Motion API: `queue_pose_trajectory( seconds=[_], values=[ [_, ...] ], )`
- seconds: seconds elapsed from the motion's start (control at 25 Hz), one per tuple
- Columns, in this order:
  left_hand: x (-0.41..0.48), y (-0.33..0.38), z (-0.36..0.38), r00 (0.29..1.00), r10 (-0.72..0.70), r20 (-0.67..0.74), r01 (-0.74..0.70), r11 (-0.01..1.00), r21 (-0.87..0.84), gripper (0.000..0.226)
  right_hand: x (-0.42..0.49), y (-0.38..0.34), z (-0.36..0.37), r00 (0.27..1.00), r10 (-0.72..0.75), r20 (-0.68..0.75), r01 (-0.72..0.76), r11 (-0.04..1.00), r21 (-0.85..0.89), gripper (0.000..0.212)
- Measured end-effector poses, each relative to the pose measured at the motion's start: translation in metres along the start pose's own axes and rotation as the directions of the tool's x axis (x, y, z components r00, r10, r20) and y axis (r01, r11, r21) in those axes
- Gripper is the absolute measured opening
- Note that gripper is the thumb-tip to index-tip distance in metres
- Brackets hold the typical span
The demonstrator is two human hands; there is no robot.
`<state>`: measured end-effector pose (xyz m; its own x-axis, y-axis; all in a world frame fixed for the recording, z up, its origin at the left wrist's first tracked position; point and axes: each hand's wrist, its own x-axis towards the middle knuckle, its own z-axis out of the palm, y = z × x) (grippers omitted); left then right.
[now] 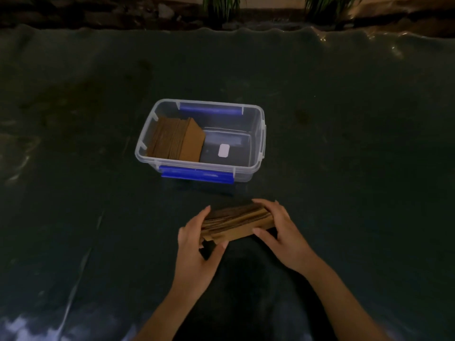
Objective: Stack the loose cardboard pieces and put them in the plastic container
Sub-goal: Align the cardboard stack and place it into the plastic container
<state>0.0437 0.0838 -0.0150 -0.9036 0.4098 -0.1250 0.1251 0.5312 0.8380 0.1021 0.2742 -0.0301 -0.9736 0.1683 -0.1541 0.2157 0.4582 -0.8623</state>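
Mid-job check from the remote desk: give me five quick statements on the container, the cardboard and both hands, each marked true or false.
1. The plastic container is open, with no lid on it. True.
2. The container holds no cardboard. False: a stack of cardboard in the container fills its left part.
3. Both hands hold the cardboard stack in front of the container. True: the left hand grips its left end, the right hand its right end.
4. The container's latches are red. False: they are blue.
5. A white label shows in the bare right part of the container's bottom. True.
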Motion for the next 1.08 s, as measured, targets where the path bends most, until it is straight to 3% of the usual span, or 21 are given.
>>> queue_pose_trajectory(
  seconds=[0.12, 0.24, 0.36, 0.52, 0.72, 0.84, 0.96, 1.08],
  values=[
    [0.009, -0.013, 0.004, 0.998, -0.054, 0.045, 0.059, 0.992, -0.111, 0.086, -0.003, 0.006, 0.004, 0.998, 0.059, 0.035, -0.059, 0.998, 0.000, 0.078],
    [0.008, -0.018, 0.005, 0.999, -0.023, 0.038, 0.026, 0.996, -0.080, 0.075, -0.007, 0.003, 0.008, 0.999, 0.037, -0.024, -0.034, 0.994, 0.103, 0.087],
    [0.002, -0.022, 0.010, 1.000, -0.009, 0.017, 0.010, 0.999, -0.043, 0.070, -0.010, 0.002, 0.012, 0.997, 0.013, -0.080, 0.003, 0.980, 0.200, 0.083],
    [-0.009, -0.018, 0.020, 0.999, 0.007, -0.040, -0.007, 1.000, 0.018, 0.081, -0.011, 0.001, 0.021, 0.992, 0.048, -0.116, -0.013, 0.960, 0.280, 0.080],
    [-0.014, -0.011, 0.037, 0.983, -0.082, -0.164, 0.068, 0.994, -0.087, 0.084, -0.008, 0.004, 0.027, 0.989, 0.046, -0.142, -0.008, 0.966, 0.259, 0.082],
    [-0.008, -0.019, 0.025, 0.994, -0.045, -0.102, 0.038, 0.997, -0.073, 0.083, -0.011, 0.012, 0.018, 0.993, 0.019, -0.117, 0.012, 0.965, 0.261, 0.084],
    [-0.010, -0.019, 0.018, 0.998, 0.024, -0.060, -0.017, 0.993, 0.113, 0.070, -0.008, 0.010, 0.026, 0.991, 0.000, -0.137, 0.030, 0.976, 0.217, 0.083],
    [-0.018, -0.012, 0.025, 0.996, -0.028, -0.085, 0.036, 0.995, 0.089, 0.072, -0.006, 0.002, 0.041, 0.978, 0.012, -0.208, 0.044, 0.964, 0.261, 0.083]
  ],
)
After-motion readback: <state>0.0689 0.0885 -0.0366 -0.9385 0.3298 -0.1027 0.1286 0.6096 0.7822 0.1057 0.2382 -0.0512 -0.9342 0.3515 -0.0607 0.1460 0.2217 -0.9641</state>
